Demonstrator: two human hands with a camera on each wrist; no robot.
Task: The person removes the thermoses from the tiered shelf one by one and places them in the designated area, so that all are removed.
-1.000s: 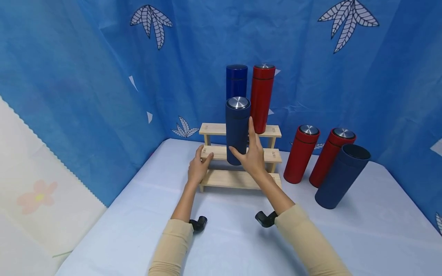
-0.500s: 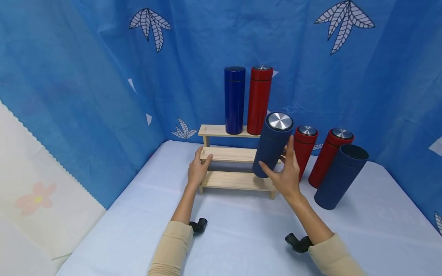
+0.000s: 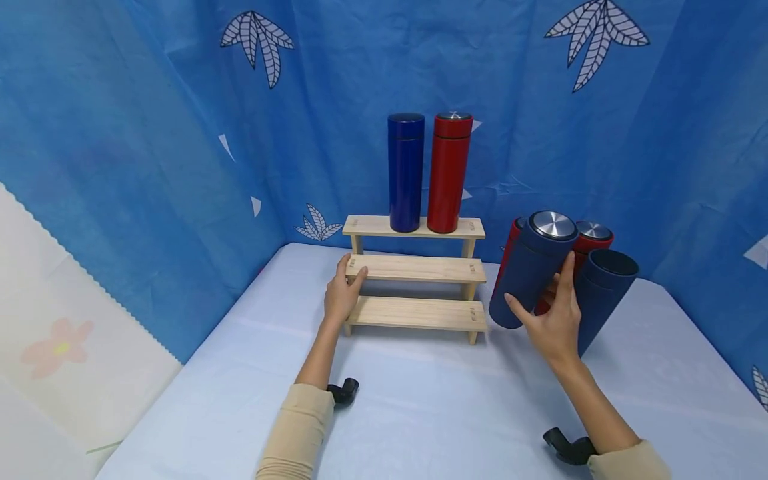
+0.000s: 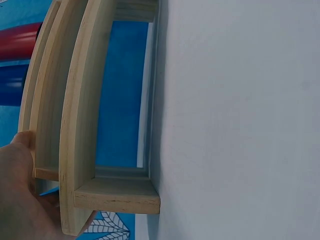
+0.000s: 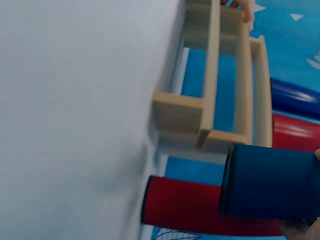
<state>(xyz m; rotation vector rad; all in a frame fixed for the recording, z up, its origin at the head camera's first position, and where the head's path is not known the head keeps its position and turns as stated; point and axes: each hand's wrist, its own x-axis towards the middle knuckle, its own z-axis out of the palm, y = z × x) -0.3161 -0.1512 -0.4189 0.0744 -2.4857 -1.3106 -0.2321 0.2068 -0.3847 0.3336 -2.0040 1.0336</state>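
Above white cloth (image 3: 432,407), the right hand (image 3: 555,327) grips a silver-topped navy bottle (image 3: 529,270); the left hand (image 3: 341,297) grips a wooden rack (image 3: 417,312)

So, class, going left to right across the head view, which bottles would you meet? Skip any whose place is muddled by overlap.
Glossy blue bottle on the top tier, red bottle beside it, held dark blue bottle in the right grip, standing dark blue bottle.
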